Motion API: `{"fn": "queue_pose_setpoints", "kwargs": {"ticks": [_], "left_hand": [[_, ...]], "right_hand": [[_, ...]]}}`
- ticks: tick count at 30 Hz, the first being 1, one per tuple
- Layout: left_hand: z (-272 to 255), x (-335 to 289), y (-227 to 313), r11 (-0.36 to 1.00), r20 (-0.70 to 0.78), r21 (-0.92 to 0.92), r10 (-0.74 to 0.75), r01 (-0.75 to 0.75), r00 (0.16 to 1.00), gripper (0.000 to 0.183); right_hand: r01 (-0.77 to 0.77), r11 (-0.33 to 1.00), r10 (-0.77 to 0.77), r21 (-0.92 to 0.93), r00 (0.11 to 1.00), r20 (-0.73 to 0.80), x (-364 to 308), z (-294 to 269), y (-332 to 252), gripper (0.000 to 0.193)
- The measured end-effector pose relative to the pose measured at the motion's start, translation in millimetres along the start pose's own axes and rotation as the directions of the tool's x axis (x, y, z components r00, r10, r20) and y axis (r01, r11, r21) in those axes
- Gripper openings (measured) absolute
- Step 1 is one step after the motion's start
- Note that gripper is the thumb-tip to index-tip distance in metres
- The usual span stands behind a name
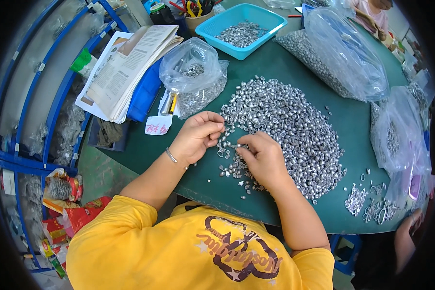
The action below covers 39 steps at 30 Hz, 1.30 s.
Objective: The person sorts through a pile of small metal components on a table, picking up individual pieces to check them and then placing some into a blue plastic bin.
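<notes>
A broad heap of small silver-grey metal parts [295, 130], rounded and hollow, covers the middle of the green table. At its left edge my left hand [198, 136] is closed, thumb against the bent fingers; whatever sits between the fingertips is too small to make out. My right hand [265, 158] is over the near left side of the heap, thumb and forefinger drawn together in a pinch, and its fingertips hide any part they hold. Between and below both hands, several loose metal parts [234, 169] lie scattered toward the table's near edge.
A turquoise basket [208, 30] of metal parts stands at the back. Filled plastic bags [193, 72] sit left, beside a newspaper stack [130, 72]; a big bag [343, 53] lies back right. Smaller part piles [355, 200] are at right. Blue shelving [26, 92] borders the left.
</notes>
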<state>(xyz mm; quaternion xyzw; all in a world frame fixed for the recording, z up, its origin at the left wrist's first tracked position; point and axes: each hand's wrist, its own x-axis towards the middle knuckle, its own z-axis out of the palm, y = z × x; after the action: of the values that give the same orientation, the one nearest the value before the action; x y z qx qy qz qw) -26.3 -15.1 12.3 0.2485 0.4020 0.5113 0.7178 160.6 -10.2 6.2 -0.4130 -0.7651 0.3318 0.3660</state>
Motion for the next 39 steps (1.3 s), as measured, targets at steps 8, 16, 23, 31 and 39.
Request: {"fn": "queue_pose_setpoints", "kwargs": {"ticks": [8, 16, 23, 31, 39], "left_hand": [[9.8, -3.5, 11.0, 0.896, -0.033, 0.428, 0.150, -0.122, 0.988, 0.010], [-2.8, 8.6, 30.9, 0.626, -0.072, 0.740, 0.437, -0.245, 0.897, 0.009], [-12.4, 32.3, 13.6, 0.046, 0.258, 0.949, 0.454, -0.311, 0.853, 0.010], [1.0, 22.9, 12.4, 0.539, 0.074, 0.811, 0.289, -0.226, 0.955, 0.013], [-7.9, 12.4, 7.7, 0.957, 0.195, -0.196, -0.174, 0.213, 0.965, 0.011]], "right_hand": [[-0.082, 0.953, 0.071, 0.293, 0.996, 0.048, 3.7, -12.5, -1.2, 0.016], [-0.357, -0.005, 0.211, 0.934, 0.913, 0.350, 7.4, -22.1, 5.7, 0.017], [-0.314, -0.075, 0.268, 0.946, 0.908, 0.323, 11.4, -26.5, 7.4, 0.008], [-0.339, 0.099, 0.323, 0.935, 0.900, 0.293, 8.2, -23.1, 11.4, 0.006], [-0.346, 0.108, 0.330, 0.932, 0.897, 0.295, 8.2, -20.0, 10.8, 0.007]]}}
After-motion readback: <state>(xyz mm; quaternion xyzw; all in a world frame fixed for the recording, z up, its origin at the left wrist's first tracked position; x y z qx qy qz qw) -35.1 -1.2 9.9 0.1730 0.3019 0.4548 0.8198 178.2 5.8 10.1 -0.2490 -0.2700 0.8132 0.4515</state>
